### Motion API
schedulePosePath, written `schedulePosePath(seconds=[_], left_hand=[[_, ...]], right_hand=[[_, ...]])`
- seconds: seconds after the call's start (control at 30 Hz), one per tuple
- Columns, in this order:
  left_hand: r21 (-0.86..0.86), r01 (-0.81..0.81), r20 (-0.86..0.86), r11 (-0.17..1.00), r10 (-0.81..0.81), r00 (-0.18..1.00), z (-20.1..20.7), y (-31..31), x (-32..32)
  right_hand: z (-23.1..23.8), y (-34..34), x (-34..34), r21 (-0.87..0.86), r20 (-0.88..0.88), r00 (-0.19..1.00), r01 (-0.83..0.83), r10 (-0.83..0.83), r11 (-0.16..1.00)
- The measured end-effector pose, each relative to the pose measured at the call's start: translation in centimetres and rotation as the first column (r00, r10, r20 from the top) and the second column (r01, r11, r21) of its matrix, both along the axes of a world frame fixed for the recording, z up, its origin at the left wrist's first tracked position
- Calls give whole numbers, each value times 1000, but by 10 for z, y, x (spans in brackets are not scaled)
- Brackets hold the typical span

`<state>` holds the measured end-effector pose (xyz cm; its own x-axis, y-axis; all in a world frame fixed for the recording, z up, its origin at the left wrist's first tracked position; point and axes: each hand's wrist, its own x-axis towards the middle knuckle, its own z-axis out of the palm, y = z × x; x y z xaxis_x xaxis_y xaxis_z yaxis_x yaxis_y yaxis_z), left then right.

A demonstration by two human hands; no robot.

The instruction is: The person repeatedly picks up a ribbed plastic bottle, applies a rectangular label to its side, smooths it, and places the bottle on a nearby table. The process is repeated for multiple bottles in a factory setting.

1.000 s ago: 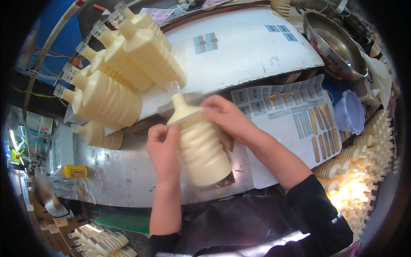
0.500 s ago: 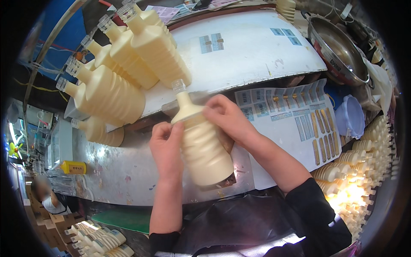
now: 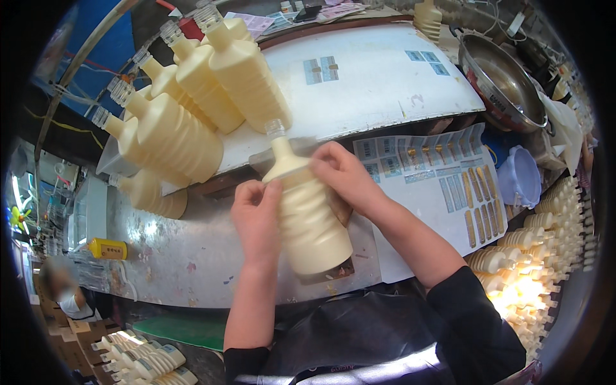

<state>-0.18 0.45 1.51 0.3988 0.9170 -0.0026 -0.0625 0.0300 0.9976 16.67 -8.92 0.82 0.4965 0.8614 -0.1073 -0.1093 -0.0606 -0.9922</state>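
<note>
A cream ribbed plastic bottle (image 3: 314,224) with a clear threaded neck leans back, its neck toward the white board. On its left shoulder my left hand (image 3: 256,208) is closed, thumb and forefinger pinched together. My right hand (image 3: 343,176) pinches at the opposite shoulder, fingers bent. A thin, narrow strip (image 3: 292,173) appears to run across the bottle's shoulder between my fingertips; its ends are hidden by them. Beside my right forearm lies a label sheet (image 3: 420,212) carrying blue stickers and gold strips.
Several cream bottles (image 3: 183,138) stand at the left on the white board (image 3: 378,77). At the right are a metal basin (image 3: 500,80), a pale blue bucket (image 3: 520,176) and heaped bottles (image 3: 545,237). A yellow container (image 3: 108,249) sits on the metal table (image 3: 173,269). A person (image 3: 70,295) is far left.
The whole view has shifted slightly. My hands keep nearly the same pinching hold at the bottle's shoulders, and the bottle stays in place.
</note>
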Motion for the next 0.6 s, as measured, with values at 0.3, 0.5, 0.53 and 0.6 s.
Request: schedulePosePath(seconds=[0.3,0.5,0.53,0.6], left_hand=[[-30,-2,-4,1000,2,1000,0,3,0],[-30,-12,-9,999,12,1000,-3,3,0],[-33,-12,-9,999,12,1000,-3,3,-1],[-38,-3,-3,999,3,1000,2,1,2]], right_hand=[[51,-2,18,125,-161,966,225,-204,966],[43,0,-30,177,461,845,213,-272,961],[35,-1,-29,181,491,815,251,-308,951],[7,-6,-18,169,448,810,340,-379,925]])
